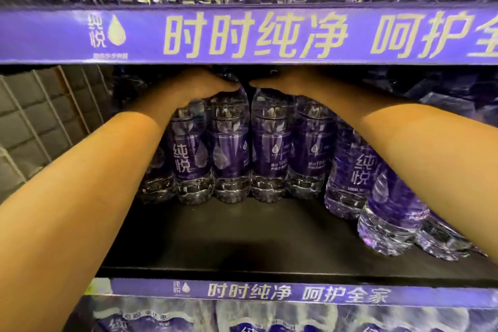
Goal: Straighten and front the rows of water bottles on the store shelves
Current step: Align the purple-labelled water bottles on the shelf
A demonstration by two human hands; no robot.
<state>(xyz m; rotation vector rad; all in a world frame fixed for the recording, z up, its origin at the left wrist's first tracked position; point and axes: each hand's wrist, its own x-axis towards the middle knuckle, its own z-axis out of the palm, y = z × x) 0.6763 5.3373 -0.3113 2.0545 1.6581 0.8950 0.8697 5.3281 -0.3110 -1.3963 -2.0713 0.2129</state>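
Reaching deep into the middle tier, my left hand (207,83) and right hand (277,81) rest on the tops of a cluster of clear plastic water bottles with purple labels (248,148) standing upright at the back of the black shelf board (242,237). I cannot tell whether either hand's fingers curl around the caps; the purple shelf-edge banner with pale lettering (248,35) hides them. To the right, larger purple-labelled bottles (377,197) stand nearer the front edge. A white wire grille (40,121) closes the left side.
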